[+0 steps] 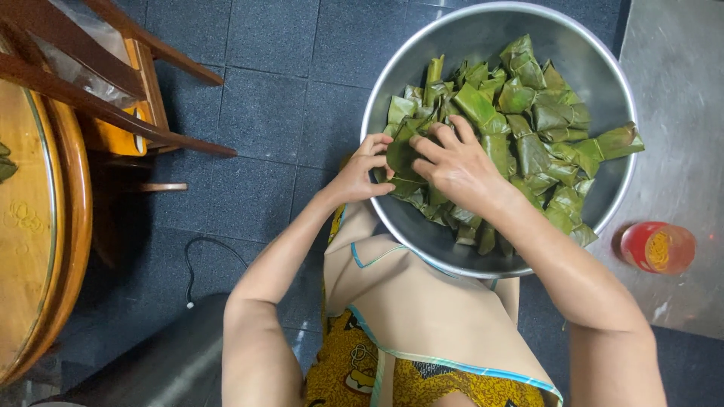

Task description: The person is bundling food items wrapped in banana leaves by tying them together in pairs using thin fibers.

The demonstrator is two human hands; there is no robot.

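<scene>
- Beige apron (422, 301) over yellow patterned clothing is seen nearest the lens.
- One green leaf-wrapped parcel (402, 153) is gripped at the near rim of the steel basin (392, 90), between left hand (360, 172) and right hand (456, 167), fingers curled around it.
- Many folded leaf parcels (539, 128) are already piled in the basin; wrapping judged mostly done.
- Red-lidded jar (658, 247) is set just beside the basin.

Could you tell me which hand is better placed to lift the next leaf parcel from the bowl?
Probably the right hand: it lies over the green leaf-wrapped parcels, while the left hand sits at the round metal bowl's rim.
</scene>
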